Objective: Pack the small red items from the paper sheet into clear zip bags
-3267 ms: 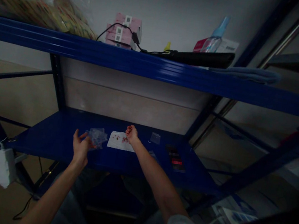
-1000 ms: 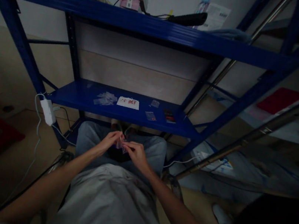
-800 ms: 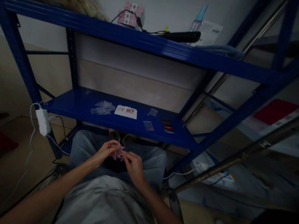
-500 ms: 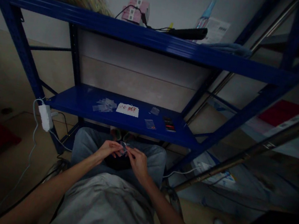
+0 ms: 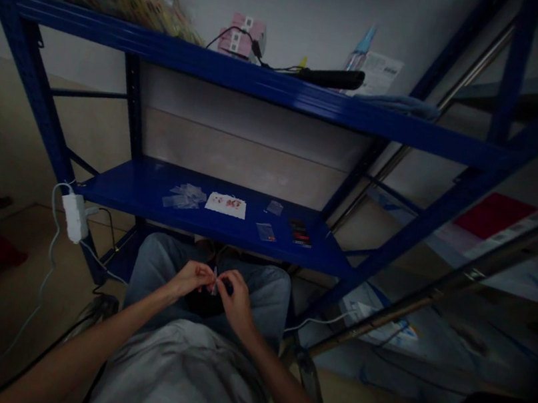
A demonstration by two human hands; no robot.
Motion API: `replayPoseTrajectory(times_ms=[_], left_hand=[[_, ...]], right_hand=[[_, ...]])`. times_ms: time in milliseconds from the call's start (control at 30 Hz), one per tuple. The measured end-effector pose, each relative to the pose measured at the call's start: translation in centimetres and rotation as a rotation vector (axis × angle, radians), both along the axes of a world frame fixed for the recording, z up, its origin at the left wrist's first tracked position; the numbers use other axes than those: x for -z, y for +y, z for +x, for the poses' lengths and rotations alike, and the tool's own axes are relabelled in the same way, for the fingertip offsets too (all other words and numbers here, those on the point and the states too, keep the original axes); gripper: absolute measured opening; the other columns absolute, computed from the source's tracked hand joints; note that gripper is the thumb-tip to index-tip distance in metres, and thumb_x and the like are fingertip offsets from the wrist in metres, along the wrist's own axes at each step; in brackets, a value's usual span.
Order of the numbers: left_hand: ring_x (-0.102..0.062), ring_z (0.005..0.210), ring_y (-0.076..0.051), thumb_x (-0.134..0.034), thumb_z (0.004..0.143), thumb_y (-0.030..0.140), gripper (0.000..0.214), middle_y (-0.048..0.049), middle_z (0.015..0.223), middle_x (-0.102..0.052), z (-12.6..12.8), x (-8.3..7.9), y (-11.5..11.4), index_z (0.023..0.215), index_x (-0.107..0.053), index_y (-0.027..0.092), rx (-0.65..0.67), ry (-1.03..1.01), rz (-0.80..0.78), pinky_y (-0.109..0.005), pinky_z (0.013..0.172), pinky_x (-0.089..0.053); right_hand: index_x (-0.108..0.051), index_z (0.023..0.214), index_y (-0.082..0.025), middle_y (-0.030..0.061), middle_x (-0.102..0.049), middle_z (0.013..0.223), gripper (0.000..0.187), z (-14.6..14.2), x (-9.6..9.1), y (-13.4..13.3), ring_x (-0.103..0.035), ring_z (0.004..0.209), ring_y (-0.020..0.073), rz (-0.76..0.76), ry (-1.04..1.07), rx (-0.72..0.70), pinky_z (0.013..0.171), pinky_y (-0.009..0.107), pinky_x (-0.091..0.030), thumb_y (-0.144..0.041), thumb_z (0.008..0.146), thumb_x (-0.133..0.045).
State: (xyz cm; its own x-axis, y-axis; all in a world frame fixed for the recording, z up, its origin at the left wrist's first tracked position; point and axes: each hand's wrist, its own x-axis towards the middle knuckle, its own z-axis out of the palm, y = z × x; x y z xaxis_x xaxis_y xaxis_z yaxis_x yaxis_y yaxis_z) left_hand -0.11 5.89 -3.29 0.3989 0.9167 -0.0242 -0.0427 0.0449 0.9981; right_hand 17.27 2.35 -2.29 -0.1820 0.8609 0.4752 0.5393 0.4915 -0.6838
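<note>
Our left hand (image 5: pixel 191 278), right hand (image 5: pixel 236 301) pinch clear plastic sliver (image 5: pixel 214 281); light, flimsy, hold by edges

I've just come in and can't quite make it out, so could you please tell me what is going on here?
A seated person is holding a small clear item, too small to identify, between their left hand and right hand, above their lap. On the blue metal shelf in front of them lie clear plastic bags and a white card with red bits on it.
</note>
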Motion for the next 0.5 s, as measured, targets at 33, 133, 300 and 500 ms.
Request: replayPoseTrajectory(times_ms=[33, 133, 300, 500], left_hand=[[-0.061, 0.059, -0.014, -0.072, 0.072, 0.043, 0.032, -0.0052, 0.064, -0.068, 0.0, 0.0, -0.2, 0.076, -0.069, 0.012, 0.009, -0.003, 0.004, -0.021, 0.051, -0.039], [-0.061, 0.060, -0.013, -0.070, 0.075, 0.042, 0.030, -0.0048, 0.065, -0.067, -0.1, 0.2, -0.8, 0.080, -0.067, 0.012, 0.050, -0.012, 0.041, -0.020, 0.051, -0.039], [-0.059, 0.054, -0.013, -0.067, 0.077, 0.045, 0.032, -0.0019, 0.061, -0.063, 0.1, 1.0, -1.2, 0.081, -0.062, 0.013, 0.085, -0.003, 0.056, -0.019, 0.045, -0.038], [-0.057, 0.053, -0.012, -0.064, 0.078, 0.046, 0.033, -0.0007, 0.061, -0.060, 0.7, 2.3, -0.7, 0.080, -0.061, 0.013, -0.013, -0.001, 0.047, -0.019, 0.045, -0.038]], right_hand=[[-0.064, 0.087, -0.023, 0.0042, -0.061, 0.089, 0.013, -0.1, 0.0, -0.2, -0.056, 0.091, 0.0214, 0.000, -0.011, 0.011, 0.084, 0.034, -0.044, -0.028, 0.091, -0.053], [-0.063, 0.088, -0.022, 0.0047, -0.061, 0.092, 0.010, -0.3, 0.3, -1.1, -0.055, 0.094, 0.0220, -0.001, -0.043, 0.018, 0.086, 0.034, -0.041, -0.030, 0.089, -0.057], [-0.062, 0.088, -0.021, 0.0036, -0.061, 0.093, 0.005, -0.5, 1.7, -1.4, -0.054, 0.095, 0.0213, -0.040, -0.041, 0.013, 0.087, 0.034, -0.041, -0.024, 0.084, -0.064], [-0.064, 0.082, -0.020, 0.0044, -0.062, 0.089, 0.008, -1.0, 2.5, -0.3, -0.055, 0.093, 0.0213, -0.047, -0.076, 0.041, 0.086, 0.034, -0.040, -0.019, 0.087, -0.058]])
